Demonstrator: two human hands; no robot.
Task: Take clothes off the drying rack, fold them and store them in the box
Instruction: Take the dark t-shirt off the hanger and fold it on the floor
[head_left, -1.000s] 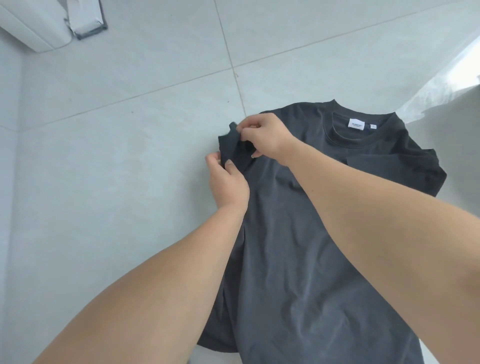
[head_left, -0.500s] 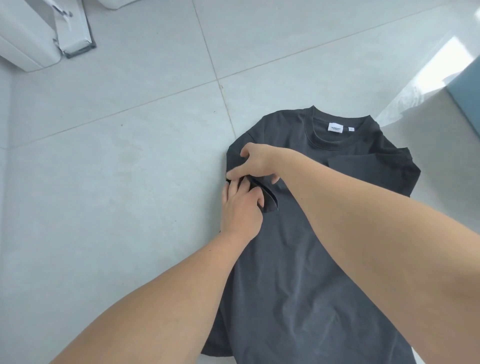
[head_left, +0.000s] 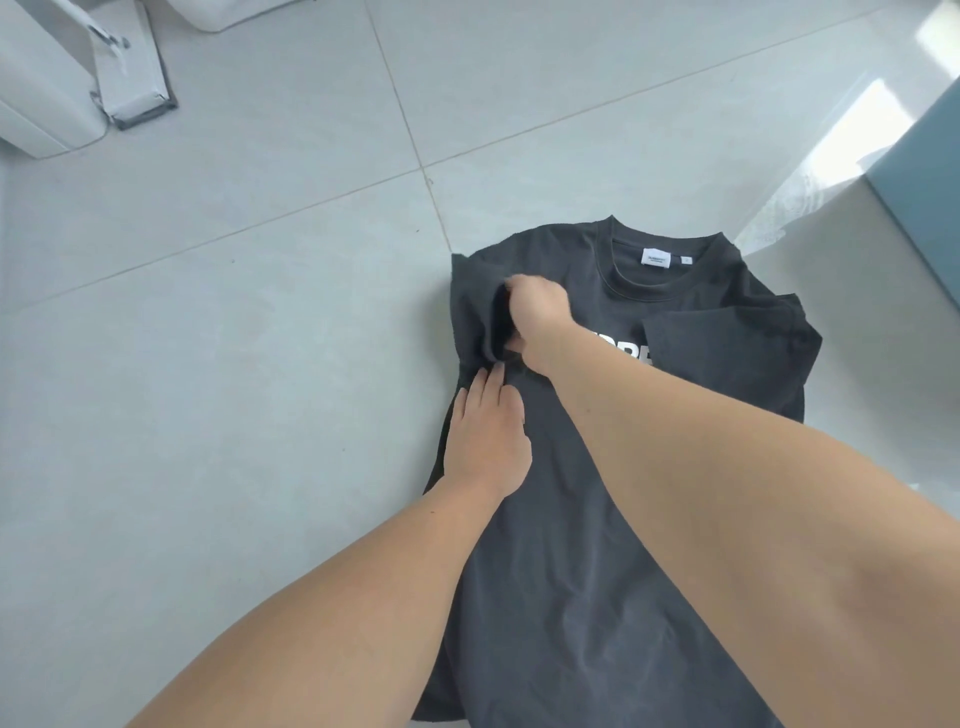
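A dark grey T-shirt (head_left: 561, 597) lies flat on the tiled floor, collar and white neck label at the far end, white print partly showing on the chest. Its right sleeve is folded in over the chest. My right hand (head_left: 535, 317) reaches across and pinches the left sleeve, which is turned inward over the shirt's left edge. My left hand (head_left: 485, 436) lies flat, fingers together, pressing the shirt's left side just below that sleeve. No drying rack or box can be made out.
Pale grey floor tiles (head_left: 234, 338) stretch to the left and beyond the shirt. White objects with a grey-edged flat piece (head_left: 137, 78) sit at the far left. A blue-grey surface (head_left: 930, 197) borders the right edge, with sunlight on the floor beside it.
My right hand has folded the left sleeve in over the shirt. My left hand has flattened onto the shirt's left side lower down. The view has pulled back, showing more floor.
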